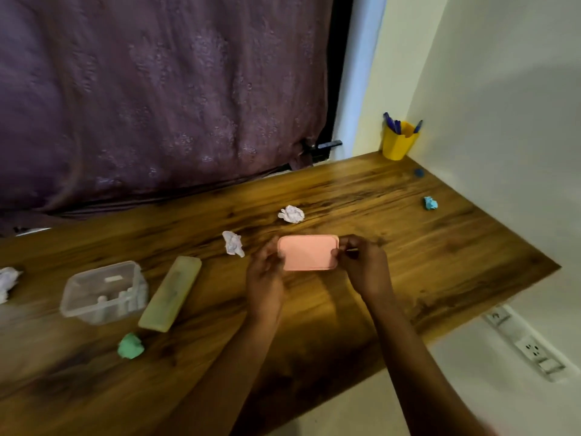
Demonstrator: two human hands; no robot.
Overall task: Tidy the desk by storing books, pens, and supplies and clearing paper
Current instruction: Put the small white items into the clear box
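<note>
A pink rectangular lid [308,252] is held above the wooden desk [440,247] between both hands. My left hand [265,278] grips its left edge and my right hand [364,267] pinches its right edge. To the left stands a clear plastic box [105,292] with small white items inside, without a lid. Beside it lies a long pale green pencil case [171,294]. Crumpled paper balls lie about: two white ones [291,214] [233,243], a green one [130,346], a blue one [430,203] and a white one [8,283] at the far left.
A yellow pen cup [399,143] with blue pens stands in the back right corner, a small blue cap [418,173] near it. A purple curtain [157,89] hangs behind the desk. A power strip [525,341] is mounted on the wall below the desk's right edge.
</note>
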